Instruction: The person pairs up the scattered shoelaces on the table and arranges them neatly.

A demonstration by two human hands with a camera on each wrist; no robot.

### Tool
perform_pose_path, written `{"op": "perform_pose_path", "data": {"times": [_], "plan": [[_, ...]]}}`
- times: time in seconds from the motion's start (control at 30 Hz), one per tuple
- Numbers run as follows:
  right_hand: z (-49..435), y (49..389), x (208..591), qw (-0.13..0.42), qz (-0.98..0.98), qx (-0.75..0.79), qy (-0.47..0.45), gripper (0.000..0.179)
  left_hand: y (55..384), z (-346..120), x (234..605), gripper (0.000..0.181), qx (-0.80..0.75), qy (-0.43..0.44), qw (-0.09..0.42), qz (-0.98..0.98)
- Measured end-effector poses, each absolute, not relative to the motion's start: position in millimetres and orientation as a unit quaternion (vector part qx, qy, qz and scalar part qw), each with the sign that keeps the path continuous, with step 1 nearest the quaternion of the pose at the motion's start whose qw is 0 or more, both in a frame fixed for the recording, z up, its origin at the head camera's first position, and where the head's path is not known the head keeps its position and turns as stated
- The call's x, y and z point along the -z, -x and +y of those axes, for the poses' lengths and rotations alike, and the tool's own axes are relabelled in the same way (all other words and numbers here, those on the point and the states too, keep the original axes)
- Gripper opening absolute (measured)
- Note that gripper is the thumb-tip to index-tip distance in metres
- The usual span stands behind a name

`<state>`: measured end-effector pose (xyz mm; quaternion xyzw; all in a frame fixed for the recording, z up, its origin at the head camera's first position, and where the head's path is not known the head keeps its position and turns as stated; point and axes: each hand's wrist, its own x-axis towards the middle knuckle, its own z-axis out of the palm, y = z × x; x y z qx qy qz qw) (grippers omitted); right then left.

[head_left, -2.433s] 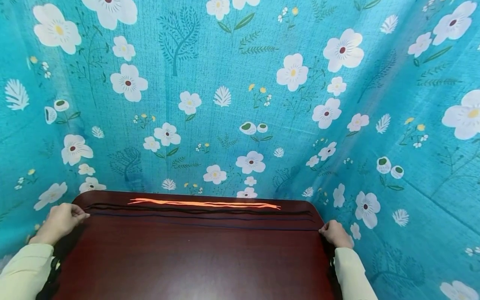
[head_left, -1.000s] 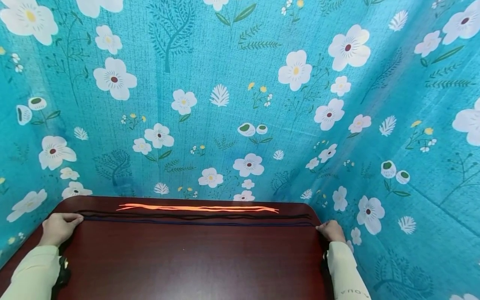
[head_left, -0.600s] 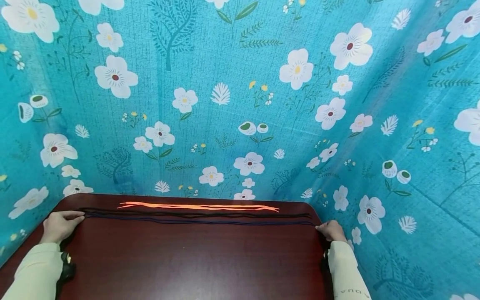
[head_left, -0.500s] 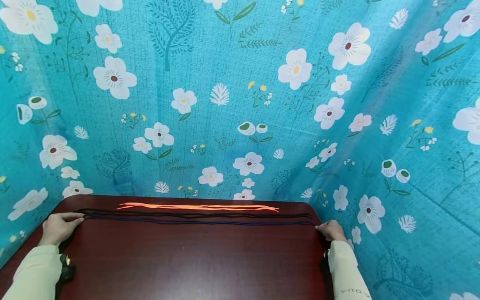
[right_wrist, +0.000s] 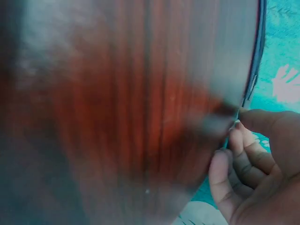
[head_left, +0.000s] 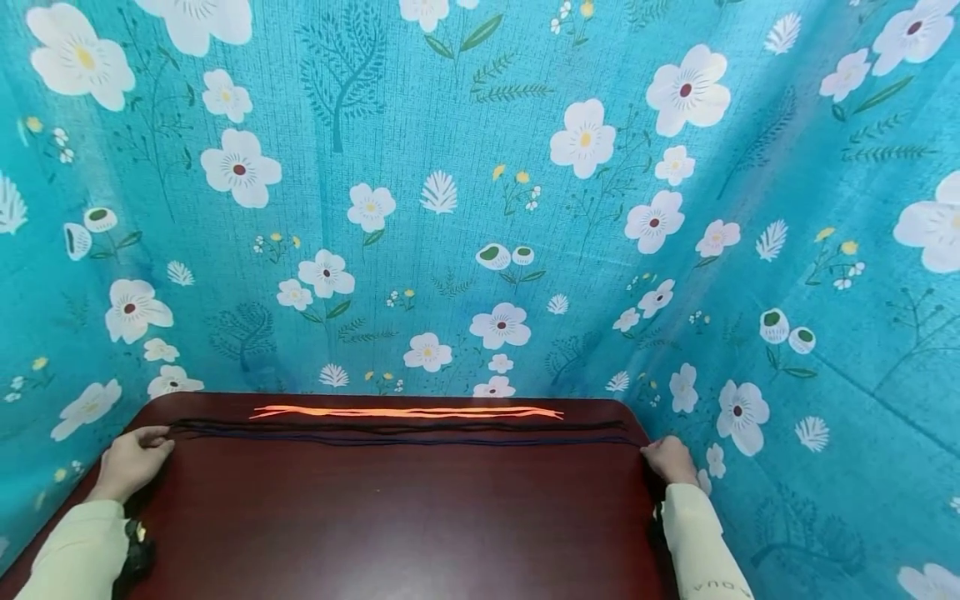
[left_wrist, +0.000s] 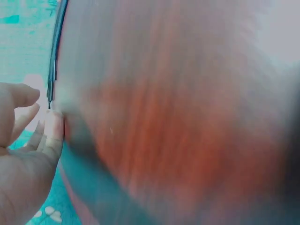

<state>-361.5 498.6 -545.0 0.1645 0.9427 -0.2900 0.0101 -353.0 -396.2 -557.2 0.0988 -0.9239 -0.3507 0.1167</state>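
Two dark blue cords [head_left: 450, 443] lie side by side across the far part of the dark brown table [head_left: 390, 533]. My left hand [head_left: 133, 461] is at their left ends, thumb and index finger apart with nothing seen between them. In the left wrist view, the cord ends [left_wrist: 50, 96] stop just above the thumb tip. At the right ends is my right hand [head_left: 671, 460], its fingertips close to the table edge. The right wrist view has the thumb away from a loosely extended index finger, and the cord ends [right_wrist: 248, 93] stop near that fingertip.
Black cords [head_left: 375, 428] stretch just behind the blue ones. Farther back lie bright orange cords [head_left: 408, 412], shorter and roughly parallel. A turquoise flowered cloth [head_left: 450, 275] hangs behind the table and along both sides. The table's far corners are rounded.
The nearer blue cord was stretched between both hands and laid farther back beside the other blue one. Since then, the left fingers have parted from the cord ends and the right fingers have loosened.
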Motion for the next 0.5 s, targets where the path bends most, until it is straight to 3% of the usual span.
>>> {"op": "perform_pose_path", "data": {"times": [0.27,0.5], "plan": [[462.9,391.4,516.9,-0.015,0.962,0.258,-0.089,0.036,366.7,-381.6,536.1,0.039,0.301,-0.028,0.170,-0.938],[404.6,416.4,484.5,-0.056,0.983,0.175,0.011,0.079,399.1,-322.4,505.8,0.056,0.214,0.018,0.180,-0.960]]}}
